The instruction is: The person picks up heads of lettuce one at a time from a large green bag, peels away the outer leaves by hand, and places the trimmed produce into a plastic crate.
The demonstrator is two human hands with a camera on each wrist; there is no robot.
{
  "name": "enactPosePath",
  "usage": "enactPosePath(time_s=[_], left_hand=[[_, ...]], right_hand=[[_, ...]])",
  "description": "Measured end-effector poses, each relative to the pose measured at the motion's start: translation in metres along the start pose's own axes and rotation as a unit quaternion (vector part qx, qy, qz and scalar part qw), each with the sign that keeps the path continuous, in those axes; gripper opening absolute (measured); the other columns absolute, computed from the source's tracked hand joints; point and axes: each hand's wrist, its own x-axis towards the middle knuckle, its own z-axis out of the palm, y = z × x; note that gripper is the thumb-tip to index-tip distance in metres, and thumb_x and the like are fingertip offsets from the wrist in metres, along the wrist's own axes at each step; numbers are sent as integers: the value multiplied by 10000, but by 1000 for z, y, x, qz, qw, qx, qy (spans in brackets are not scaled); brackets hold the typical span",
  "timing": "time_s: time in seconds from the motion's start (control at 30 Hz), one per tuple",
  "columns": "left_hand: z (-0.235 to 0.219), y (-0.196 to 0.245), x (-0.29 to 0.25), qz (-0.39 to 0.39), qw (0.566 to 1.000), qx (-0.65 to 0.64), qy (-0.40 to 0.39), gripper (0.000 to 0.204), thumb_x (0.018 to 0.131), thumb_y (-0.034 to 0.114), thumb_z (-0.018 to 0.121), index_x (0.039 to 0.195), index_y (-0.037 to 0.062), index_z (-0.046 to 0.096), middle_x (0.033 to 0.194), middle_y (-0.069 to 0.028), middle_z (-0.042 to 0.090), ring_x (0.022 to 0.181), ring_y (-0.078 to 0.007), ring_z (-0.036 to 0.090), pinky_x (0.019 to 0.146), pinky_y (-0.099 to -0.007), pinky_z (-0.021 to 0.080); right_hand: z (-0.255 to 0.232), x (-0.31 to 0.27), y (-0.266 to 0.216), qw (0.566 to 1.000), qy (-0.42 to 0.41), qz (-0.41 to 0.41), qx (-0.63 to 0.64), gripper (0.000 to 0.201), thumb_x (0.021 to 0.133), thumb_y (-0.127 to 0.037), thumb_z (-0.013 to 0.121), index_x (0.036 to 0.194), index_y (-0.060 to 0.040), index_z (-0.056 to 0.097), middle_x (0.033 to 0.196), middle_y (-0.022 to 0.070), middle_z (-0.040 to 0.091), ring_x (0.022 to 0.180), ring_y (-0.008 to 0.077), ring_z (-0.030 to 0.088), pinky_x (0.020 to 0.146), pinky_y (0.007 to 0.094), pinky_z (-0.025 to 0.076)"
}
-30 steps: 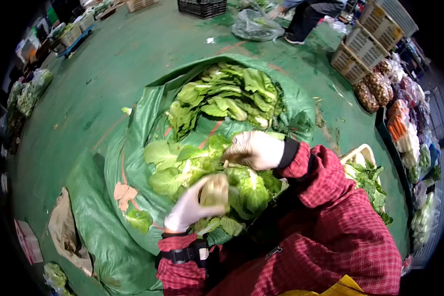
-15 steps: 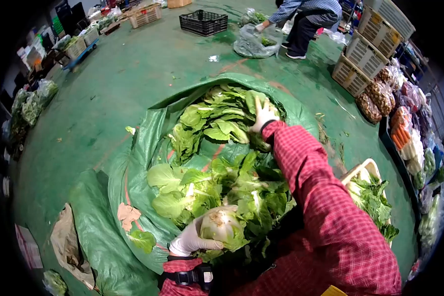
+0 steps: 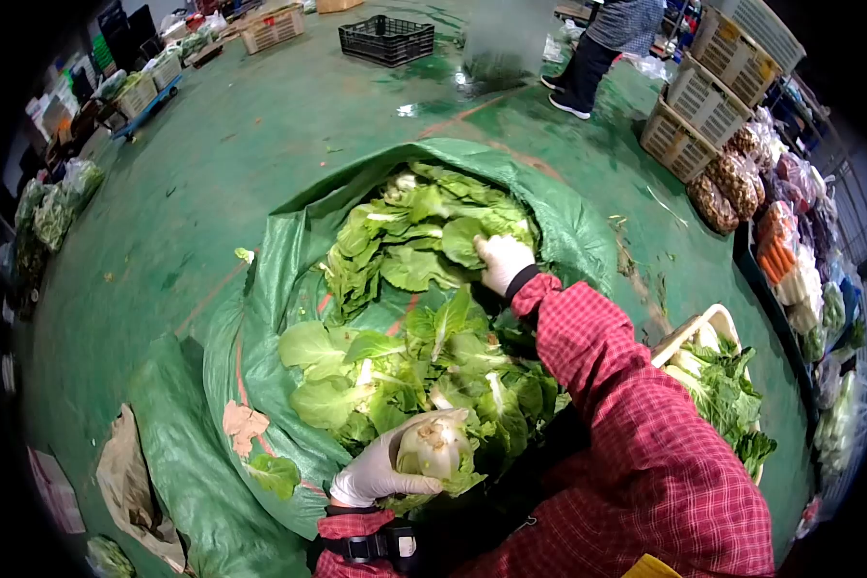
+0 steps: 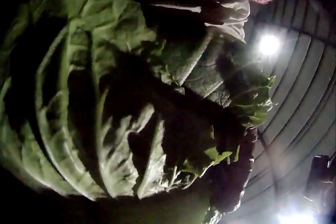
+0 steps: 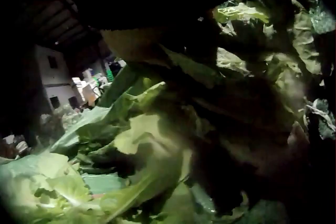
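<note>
My gloved left hand [image 3: 380, 470] grips a head of cabbage [image 3: 433, 446], its pale cut root end turned up toward the head camera. In the left wrist view, the ribbed green leaves of the cabbage [image 4: 79, 119] fill much of the picture. Farther out, my gloved right hand [image 3: 504, 265] is at the front of a pile of cabbage leaves [image 3: 405, 226], its fingers pinching the edge of a rounded leaf [image 3: 462, 242]. Dark shadow hides the right fingertips in the right wrist view. More leafy greens [image 3: 342, 385] lie between the hands and the pile.
A large green plastic sheet [image 3: 284, 260] surrounds the leaves. At right stands a pale basket of greens [image 3: 689, 339], with stacked crates [image 3: 711, 101] and bagged vegetables beyond. A black crate [image 3: 385, 40] and another person [image 3: 607, 48] are farther back.
My right hand went from the held cabbage out to the leaf pile, then drew a little back toward me. The left hand still holds the cabbage. The other person has straightened up, lifting the clear bag.
</note>
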Motion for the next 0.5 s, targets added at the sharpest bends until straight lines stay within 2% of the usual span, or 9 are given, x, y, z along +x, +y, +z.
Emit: enactPosePath(time_s=[0.1, 0.17, 0.23, 0.3, 0.37, 0.4, 0.5], left_hand=[[0, -4, 5, -4, 1000, 13, 8, 951, 684, 139, 893, 1475, 18, 379, 1486, -63, 468, 1319, -171, 457, 1122, -334, 339], [-1, -4, 11, 9, 999, 41, -3, 954, 677, 132, 893, 1475, 21, 381, 1483, -66, 470, 1318, -174, 456, 1119, -335, 344], [1, -2, 16, 11, 999, 48, -6, 954, 674, 130, 892, 1474, 21, 385, 1479, -70, 472, 1318, -176, 455, 1116, -336, 348], [5, -2, 17, 2, 1000, 31, 1, 950, 673, 134, 889, 1473, 20, 390, 1475, -75, 475, 1318, -178, 454, 1112, -338, 352], [3, -4, 19, 1, 999, 50, 6, 932, 675, 140, 887, 1465, 20, 407, 1467, -76, 482, 1319, -176, 455, 1112, -337, 352], [4, -4, 18, 1, 998, 57, 11, 923, 676, 143, 886, 1461, 20, 416, 1463, -76, 485, 1319, -175, 455, 1111, -336, 352], [5, 3, 12, -32, 995, 92, 11, 899, 674, 143, 885, 1445, 17, 442, 1453, -69, 495, 1314, -174, 463, 1116, -332, 346]], right_hand=[[-17, -10, -36, 999, -18, -30, 36, 347, 712, -79, 640, 1051, -4, 627, 880, 160, 671, 852, 332, 674, 685, 435, 562], [-11, -22, -67, 998, -25, -48, 25, 234, 721, -99, 641, 935, -7, 612, 836, 153, 658, 795, 317, 664, 640, 413, 560], [1, -38, -91, 992, -25, -119, 43, 163, 754, -102, 619, 885, -10, 590, 785, 136, 633, 744, 295, 645, 594, 401, 549], [40, -62, -113, 983, 48, -165, 69, 117, 829, -103, 554, 886, -4, 580, 787, 130, 617, 727, 290, 633, 558, 418, 532], [43, -78, -125, 973, -52, -195, 110, 132, 880, -116, 505, 902, -6, 576, 824, 142, 614, 720, 300, 625, 559, 426, 522], [34, -83, -132, 968, -53, -225, 95, 244, 919, -165, 485, 1075, -20, 605, 892, 165, 627, 785, 330, 643, 608, 434, 537], [-11, -96, -136, 926, -202, -278, 158, 395, 899, -174, 545, 1286, -100, 574, 957, 172, 648, 881, 347, 659, 694, 447, 552]])
